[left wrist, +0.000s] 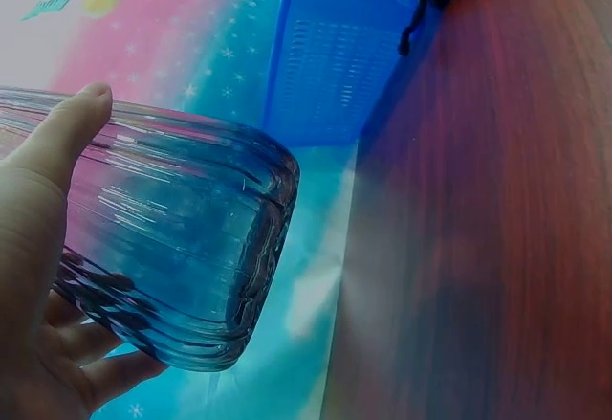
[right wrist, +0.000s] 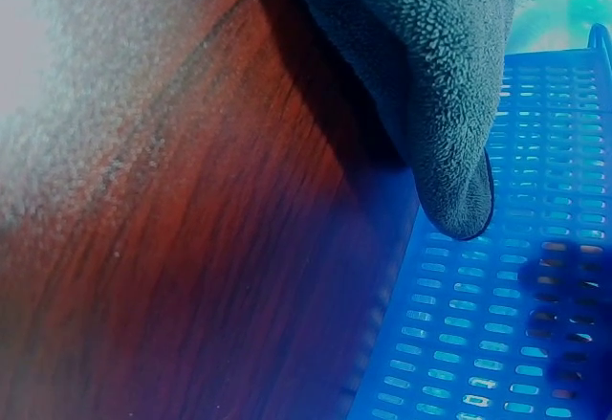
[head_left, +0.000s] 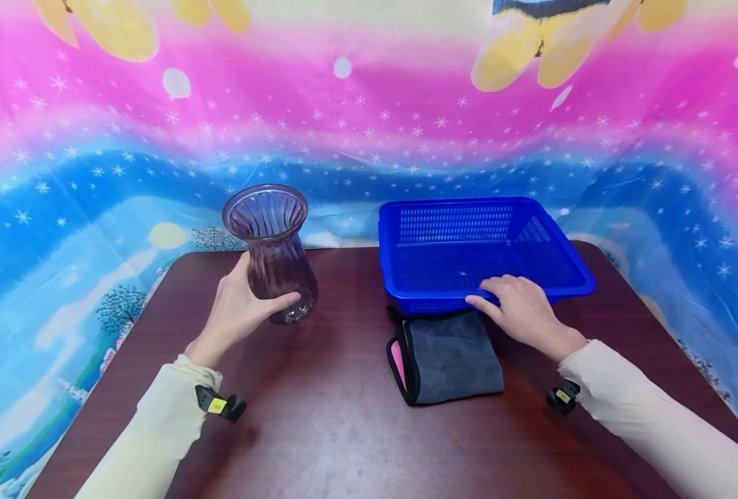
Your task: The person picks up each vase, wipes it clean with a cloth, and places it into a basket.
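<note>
My left hand [head_left: 234,305] grips a purple-tinted glass vase [head_left: 281,267] round its lower body, thumb in front. Fluted and wide-mouthed, the vase leans slightly. Seen from the left wrist, the vase's base [left wrist: 258,267] is off the tabletop. On the right, my right hand [head_left: 524,308] holds the near rim of a blue plastic basket [head_left: 487,294], fingers over the edge and thumb along its front. A folded grey towel [head_left: 456,360] with black edging and a pink inner side lies against the basket's front. The right wrist view shows the towel [right wrist: 454,85] but not the hand.
The dark wooden table [head_left: 331,416] carries all of these. A printed cloth backdrop [head_left: 356,125] hangs right behind the table's far edge and along both sides. Small cameras are strapped to both wrists.
</note>
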Motion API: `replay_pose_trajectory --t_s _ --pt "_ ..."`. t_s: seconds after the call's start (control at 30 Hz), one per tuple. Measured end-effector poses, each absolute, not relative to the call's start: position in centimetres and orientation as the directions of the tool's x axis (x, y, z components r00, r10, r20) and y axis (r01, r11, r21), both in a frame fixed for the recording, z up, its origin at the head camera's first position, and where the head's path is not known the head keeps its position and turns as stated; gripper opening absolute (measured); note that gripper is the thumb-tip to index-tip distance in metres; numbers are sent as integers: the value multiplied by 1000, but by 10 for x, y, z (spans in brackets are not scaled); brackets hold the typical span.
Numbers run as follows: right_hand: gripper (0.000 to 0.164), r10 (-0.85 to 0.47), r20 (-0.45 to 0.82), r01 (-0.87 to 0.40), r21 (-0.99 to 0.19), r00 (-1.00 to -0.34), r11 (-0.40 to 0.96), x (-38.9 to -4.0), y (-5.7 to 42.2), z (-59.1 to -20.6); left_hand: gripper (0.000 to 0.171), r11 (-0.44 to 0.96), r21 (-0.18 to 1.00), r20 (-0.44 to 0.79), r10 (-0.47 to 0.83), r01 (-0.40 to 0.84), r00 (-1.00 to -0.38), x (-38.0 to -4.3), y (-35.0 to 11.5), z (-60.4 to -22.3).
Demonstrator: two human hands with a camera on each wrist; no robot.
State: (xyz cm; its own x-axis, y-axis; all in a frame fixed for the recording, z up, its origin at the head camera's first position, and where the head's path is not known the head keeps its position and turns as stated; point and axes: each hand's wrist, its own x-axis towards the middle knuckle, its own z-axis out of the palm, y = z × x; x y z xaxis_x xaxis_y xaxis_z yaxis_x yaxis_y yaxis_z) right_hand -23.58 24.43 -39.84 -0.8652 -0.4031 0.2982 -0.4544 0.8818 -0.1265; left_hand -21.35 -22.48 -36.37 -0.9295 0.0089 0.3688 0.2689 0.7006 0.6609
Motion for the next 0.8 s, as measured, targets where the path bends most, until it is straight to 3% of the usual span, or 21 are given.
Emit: replay_pose_trajectory --t_s 0.8 --pt "44 -405 303 -456 -120 -862 882 -235 244 -398 100 689 643 400 71 335 -914 -236 -179 -333"
